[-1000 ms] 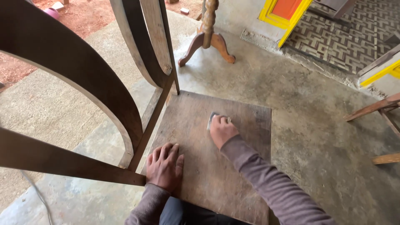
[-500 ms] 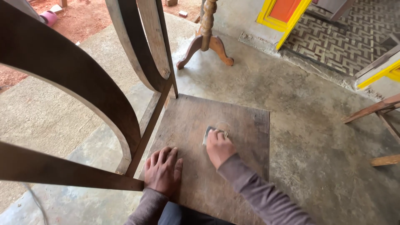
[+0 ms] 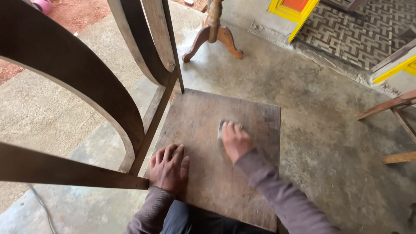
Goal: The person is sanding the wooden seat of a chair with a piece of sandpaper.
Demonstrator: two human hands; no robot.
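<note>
Fingers (image 3: 232, 128) of the right hand (image 3: 235, 139): laid together and pressed flat over a small grey sanding pad (image 3: 221, 129), of which only the left edge shows past the fingertips; whether the thumb grips it underneath cannot be told. Pad position: on the wooden board (image 3: 203, 173), in its far half, nearer the right edge than the left, clear of the far edge. Left hand (image 3: 169, 169): palm down, fingers slightly spread and empty, resting flat on the board at its near left corner, just beside the left edge. Sleeves: both arms in grey-brown long sleeves, entering from the near edge of the board. Board: square, brown, scuffed and scratched, darker along the far right corner, lying flat on the concrete floor (image 3: 320, 130). Frame: curved dark wooden chair frame (image 3: 86, 82), standing along the board's left edge, with one straight rail crossing low at the left and meeting the left hand's wrist side. Further items: turned wooden pedestal leg (image 3: 213, 37) with splayed feet, beyond the far edge, well apart; yellow door frame (image 3: 299, 19) at the far right; patterned tile floor (image 3: 355, 34) behind it; loose wooden rails (image 3: 394, 104) at the right.
</note>
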